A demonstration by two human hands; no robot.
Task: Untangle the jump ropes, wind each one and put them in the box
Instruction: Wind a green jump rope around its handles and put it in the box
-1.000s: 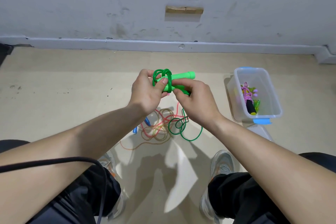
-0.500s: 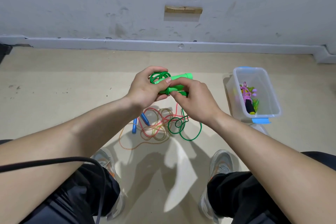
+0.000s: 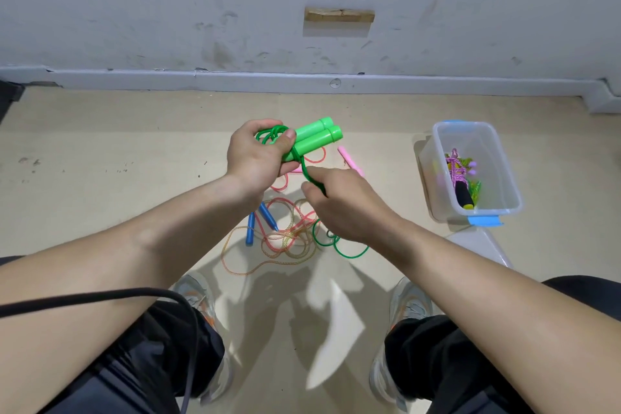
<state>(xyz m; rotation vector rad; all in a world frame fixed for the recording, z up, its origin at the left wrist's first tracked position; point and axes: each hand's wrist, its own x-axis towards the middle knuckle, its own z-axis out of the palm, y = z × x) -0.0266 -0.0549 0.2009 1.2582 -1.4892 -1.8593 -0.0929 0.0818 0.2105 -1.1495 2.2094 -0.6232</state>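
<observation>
My left hand (image 3: 258,155) grips the two green handles (image 3: 316,138) of the green jump rope together with several loops of its cord under the thumb. My right hand (image 3: 346,202) pinches the green cord (image 3: 307,173) just below the handles and holds it taut. The rest of the green cord (image 3: 349,254) lies on the floor under my right hand. A tangle of pink and yellowish rope (image 3: 285,239) with blue handles (image 3: 250,228) and a pink handle (image 3: 347,156) lies on the floor below my hands. The clear box (image 3: 437,158) at right holds a wound purple rope with a black handle (image 3: 462,191).
The box lid (image 3: 484,245) lies on the floor just in front of the box. A grey wall and skirting board (image 3: 235,79) run along the back. My shoes (image 3: 201,299) and knees are at the bottom. A black cable (image 3: 100,297) crosses my left forearm.
My right hand has drawn away from the handles, down and toward me, pulling the green cord taut. My left hand has turned so the handles point up to the right.
</observation>
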